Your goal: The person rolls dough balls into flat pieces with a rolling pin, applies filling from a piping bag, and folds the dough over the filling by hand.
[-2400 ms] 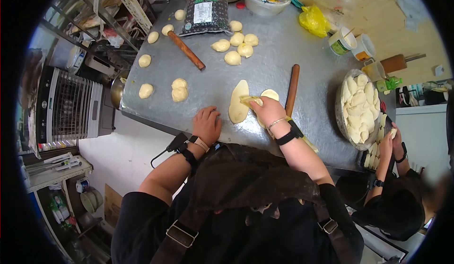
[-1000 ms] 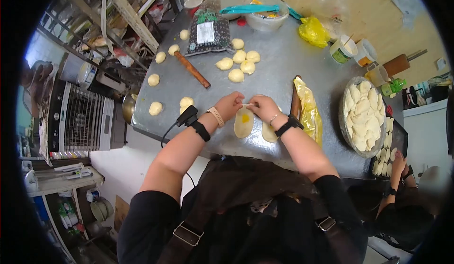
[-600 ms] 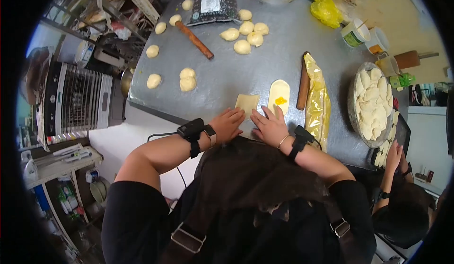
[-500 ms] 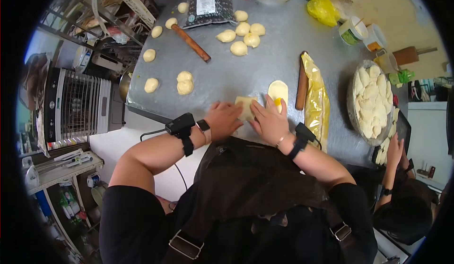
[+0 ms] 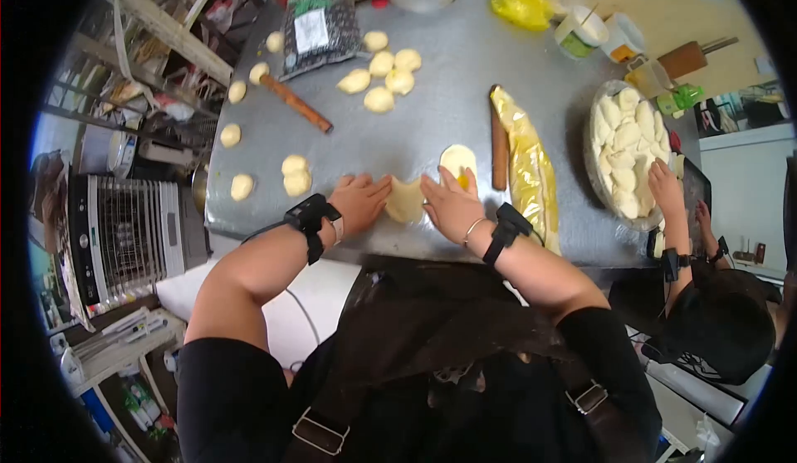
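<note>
A thin flattened sheet of dough [image 5: 405, 202] lies between my hands at the near edge of the metal table, its top edge curving down in the middle. My left hand [image 5: 359, 204] grips its left edge with bent fingers. At the right edge, my right hand [image 5: 453, 209] holds the dough with its inner fingers, while an outer finger stretches away. Just beyond that hand is a flat oval of dough [image 5: 457, 157] with a yellow filling [image 5: 462, 180] on it, partly covered by the fingers.
Dough balls [image 5: 379, 99] and a rolling pin [image 5: 296, 104] lie further back, near a dark printed bag [image 5: 322, 40]. To the right are another rolling pin [image 5: 500, 152], a yellow plastic-wrapped length [image 5: 529, 164] and a bowl of dough pieces [image 5: 610, 168]. A co-worker's hand [image 5: 667, 187] reaches to that bowl.
My hands have moved apart to opposite edges of the dough sheet, whose top edge now dips. The view has shifted. The co-worker's hand has moved to the bowl.
</note>
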Demonstrator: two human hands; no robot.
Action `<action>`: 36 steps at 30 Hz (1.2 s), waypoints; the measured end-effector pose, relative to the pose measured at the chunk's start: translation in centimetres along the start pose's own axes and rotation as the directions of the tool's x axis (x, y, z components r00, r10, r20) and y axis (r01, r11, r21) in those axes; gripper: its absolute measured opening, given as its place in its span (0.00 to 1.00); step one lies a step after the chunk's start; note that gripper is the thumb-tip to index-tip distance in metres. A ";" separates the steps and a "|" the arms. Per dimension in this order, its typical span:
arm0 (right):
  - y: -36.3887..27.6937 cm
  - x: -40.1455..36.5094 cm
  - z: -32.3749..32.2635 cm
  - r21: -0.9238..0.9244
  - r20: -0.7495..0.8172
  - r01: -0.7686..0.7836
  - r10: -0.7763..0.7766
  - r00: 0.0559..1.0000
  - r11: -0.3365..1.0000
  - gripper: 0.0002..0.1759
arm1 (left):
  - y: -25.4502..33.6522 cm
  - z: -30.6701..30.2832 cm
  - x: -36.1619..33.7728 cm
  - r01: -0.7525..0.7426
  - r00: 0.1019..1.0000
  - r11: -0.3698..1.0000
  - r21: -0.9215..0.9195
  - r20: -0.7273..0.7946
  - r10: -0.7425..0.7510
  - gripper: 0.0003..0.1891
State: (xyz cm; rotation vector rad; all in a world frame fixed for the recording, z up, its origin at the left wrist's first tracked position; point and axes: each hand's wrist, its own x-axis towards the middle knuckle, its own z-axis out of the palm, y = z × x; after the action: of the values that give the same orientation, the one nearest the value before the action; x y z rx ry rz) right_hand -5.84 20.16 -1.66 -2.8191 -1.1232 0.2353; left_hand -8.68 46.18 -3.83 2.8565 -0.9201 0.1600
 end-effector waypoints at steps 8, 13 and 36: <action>12.9 1.3 -1.1 0.341 -0.318 -0.112 0.227 0.921 0.933 0.19 | 0.4 1.3 15.8 0.239 0.971 0.852 -0.466 0.086 -0.225 0.17; 14.4 0.8 -3.5 0.360 -0.309 -0.116 0.236 0.921 0.926 0.20 | 3.3 5.1 17.6 0.311 0.942 0.785 -0.535 0.066 -0.329 0.10; 4.0 -9.3 -0.8 0.049 -0.057 -0.185 0.187 0.981 0.982 0.24 | 10.5 -2.6 6.9 0.060 0.949 0.996 -0.067 0.312 -0.036 0.23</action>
State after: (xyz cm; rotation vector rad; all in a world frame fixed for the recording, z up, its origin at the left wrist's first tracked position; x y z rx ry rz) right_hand -9.70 10.81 -0.49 -2.8720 -0.8320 0.1831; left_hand -9.43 34.18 0.77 2.8780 -0.8833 -0.3335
